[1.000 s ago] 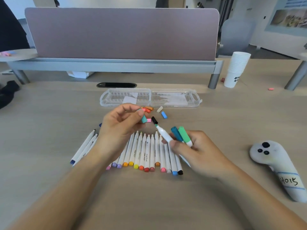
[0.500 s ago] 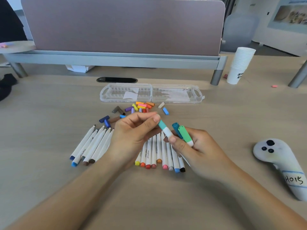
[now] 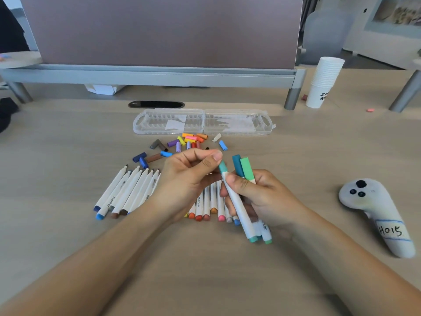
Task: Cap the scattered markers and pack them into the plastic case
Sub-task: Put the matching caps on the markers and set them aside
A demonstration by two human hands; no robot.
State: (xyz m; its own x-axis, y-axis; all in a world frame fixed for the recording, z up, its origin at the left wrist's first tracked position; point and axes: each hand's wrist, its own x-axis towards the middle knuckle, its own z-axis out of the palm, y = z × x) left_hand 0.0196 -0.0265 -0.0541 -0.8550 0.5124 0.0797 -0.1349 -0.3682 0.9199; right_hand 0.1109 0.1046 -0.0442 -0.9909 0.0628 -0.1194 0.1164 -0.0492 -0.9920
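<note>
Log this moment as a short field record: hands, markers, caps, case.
left hand: fingertips at the teal cap of one marker
right hand: grip on three capped markers
uncapped markers: lying side by side on the desk, partly hidden by the hands
loose caps: scattered in front of the case
plastic case: open, no markers in it

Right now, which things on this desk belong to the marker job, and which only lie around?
For the job:
- markers on the desk
- capped markers in the right hand
- left hand
- loose caps
- plastic case, open

Lying about:
- stack of paper cups
- white controller
- pink scrap
</note>
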